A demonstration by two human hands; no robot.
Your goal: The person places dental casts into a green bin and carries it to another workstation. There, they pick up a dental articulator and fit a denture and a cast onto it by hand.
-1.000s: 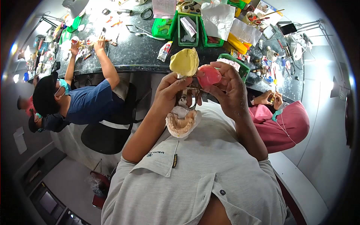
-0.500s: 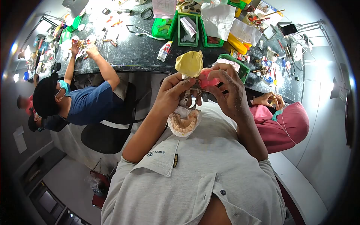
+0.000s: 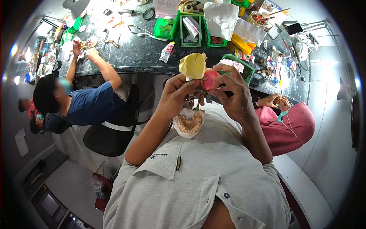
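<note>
My left hand (image 3: 179,91) is closed around the metal frame of a dental articulator (image 3: 191,100), held in front of my chest. A yellow plaster cast (image 3: 193,65) stands at its upper end, above my left fingers. On its lower end hangs a whitish plaster dental cast (image 3: 188,124) with an arch of teeth, close over my shirt. In my right hand (image 3: 231,86), thumb and fingers pinch a pink denture plate (image 3: 210,79) beside the yellow cast. The plate's far side is hidden by my fingers.
Ahead is a dark workbench (image 3: 133,57) with green bins (image 3: 190,41), papers (image 3: 219,19) and a small packet (image 3: 167,51). A co-worker in a blue shirt (image 3: 89,105) sits at left, another in pink (image 3: 295,124) at right. An office chair (image 3: 108,139) stands at my left.
The pink plate has turned in my right fingers and now shows a smoother, rounder side. The articulator with its casts has shifted slightly. The co-worker at left has turned their head.
</note>
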